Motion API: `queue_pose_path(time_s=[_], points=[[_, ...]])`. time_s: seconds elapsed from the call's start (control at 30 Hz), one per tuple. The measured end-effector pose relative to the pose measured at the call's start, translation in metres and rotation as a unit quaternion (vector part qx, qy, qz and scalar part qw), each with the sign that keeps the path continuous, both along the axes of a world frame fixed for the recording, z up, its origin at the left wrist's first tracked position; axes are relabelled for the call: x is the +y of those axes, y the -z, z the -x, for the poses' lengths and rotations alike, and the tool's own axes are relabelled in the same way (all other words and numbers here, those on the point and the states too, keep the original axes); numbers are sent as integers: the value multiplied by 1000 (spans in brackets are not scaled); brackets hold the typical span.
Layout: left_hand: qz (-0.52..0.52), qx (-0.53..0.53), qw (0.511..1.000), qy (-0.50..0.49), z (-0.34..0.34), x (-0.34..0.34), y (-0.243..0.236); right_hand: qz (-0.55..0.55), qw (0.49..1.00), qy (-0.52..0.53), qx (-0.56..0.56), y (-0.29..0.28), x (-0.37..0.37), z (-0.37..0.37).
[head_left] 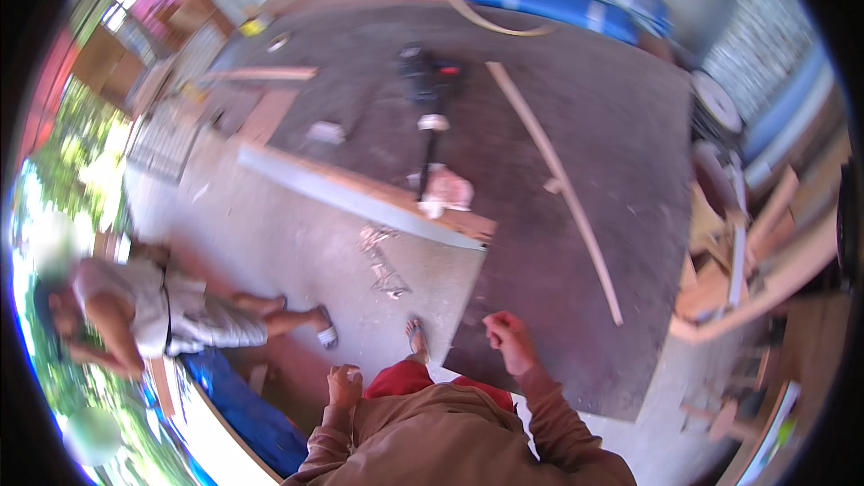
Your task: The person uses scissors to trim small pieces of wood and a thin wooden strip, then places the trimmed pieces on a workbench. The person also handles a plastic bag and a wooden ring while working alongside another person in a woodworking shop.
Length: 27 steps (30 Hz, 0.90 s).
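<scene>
My left hand [345,386] is held by my left side with its fingers curled in. Blur hides whether anything small is in it. My right hand [509,342] is loosely closed over the near corner of a large dark tabletop [621,216], and nothing shows in its fingers. Ahead of it, a long thin wooden strip [558,171] lies slantwise on the top. Farther off are a black power tool [427,76] with a long dark part and a crumpled pinkish-white bag or cloth [447,191].
A person [180,306] stands at the left beside a blue sheet [238,414]. A pale-edged board [351,193] borders the tabletop's left side. Blue wrapped rolls [549,4] lie at the back. Wood offcuts [720,252] are piled at the right. Scraps [385,261] litter the concrete floor [315,243].
</scene>
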<state>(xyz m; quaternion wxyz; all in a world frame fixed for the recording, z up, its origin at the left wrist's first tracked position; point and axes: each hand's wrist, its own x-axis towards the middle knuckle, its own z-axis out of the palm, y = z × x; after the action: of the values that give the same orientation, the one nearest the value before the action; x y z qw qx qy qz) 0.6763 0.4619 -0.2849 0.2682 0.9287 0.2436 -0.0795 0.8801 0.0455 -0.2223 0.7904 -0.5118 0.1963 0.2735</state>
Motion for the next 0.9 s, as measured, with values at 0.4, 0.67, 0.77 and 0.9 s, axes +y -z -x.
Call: queue_pose_path(time_s=[0.4, 0.67, 0.77, 0.9], points=[[418, 303, 841, -162, 73, 250, 93, 36, 994, -98, -43, -42, 289, -96], [322, 404, 850, -106, -2, 387, 192, 230, 918, -308, -95, -42, 492, -98], [363, 383, 843, -108, -65, 445, 215, 304, 822, -478, -62, -29, 553, -170], [390, 360, 835, -148, -151, 557, 218, 273, 869, -397, -110, -5, 683, -280]])
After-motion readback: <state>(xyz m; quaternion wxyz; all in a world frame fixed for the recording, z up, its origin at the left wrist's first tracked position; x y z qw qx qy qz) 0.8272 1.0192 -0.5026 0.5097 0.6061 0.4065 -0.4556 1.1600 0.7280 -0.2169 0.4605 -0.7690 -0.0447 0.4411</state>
